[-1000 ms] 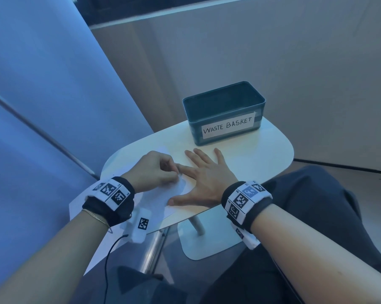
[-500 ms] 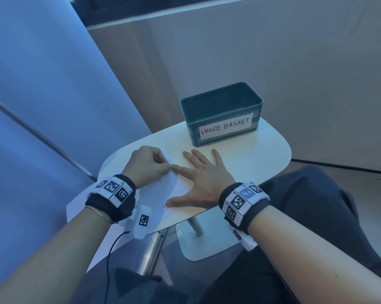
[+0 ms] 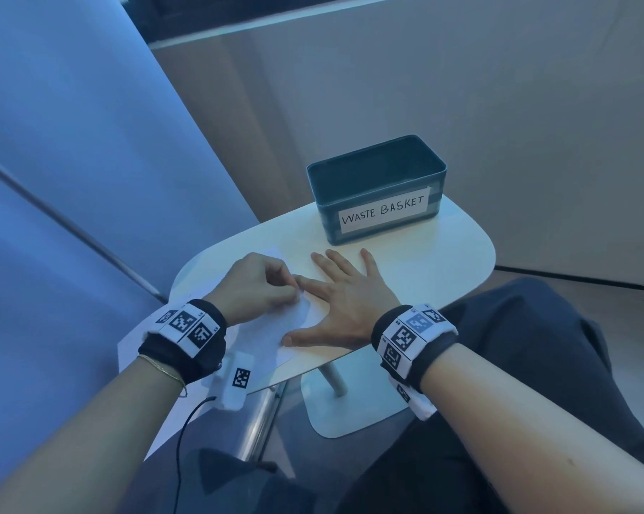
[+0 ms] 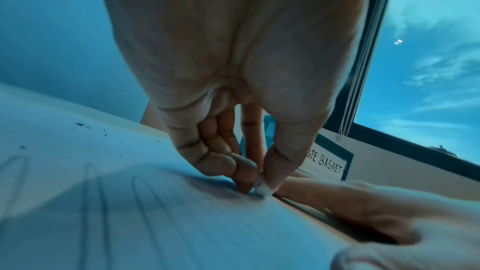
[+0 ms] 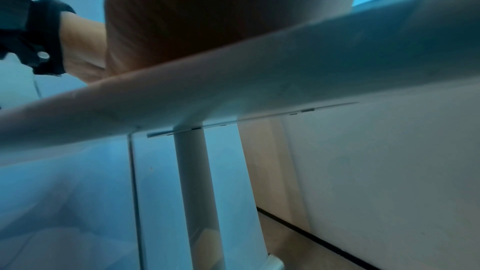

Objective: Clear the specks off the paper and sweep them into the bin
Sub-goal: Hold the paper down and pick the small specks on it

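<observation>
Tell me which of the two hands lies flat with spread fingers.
The right hand: it lies flat beside the paper. The left hand is curled, pinching something small.

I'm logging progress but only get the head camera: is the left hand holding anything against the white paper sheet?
Observer: Yes. In the left wrist view the left hand pinches a small white block, perhaps an eraser, between thumb and fingertips, with its end on the white paper sheet.
Operator: Are there specks on the paper?
Observer: Yes. Small dark specks lie scattered on the part of the sheet away from the fingers.
Operator: Is anything drawn on it?
Observer: Faint pencil loops run across the sheet below the specks.
</observation>
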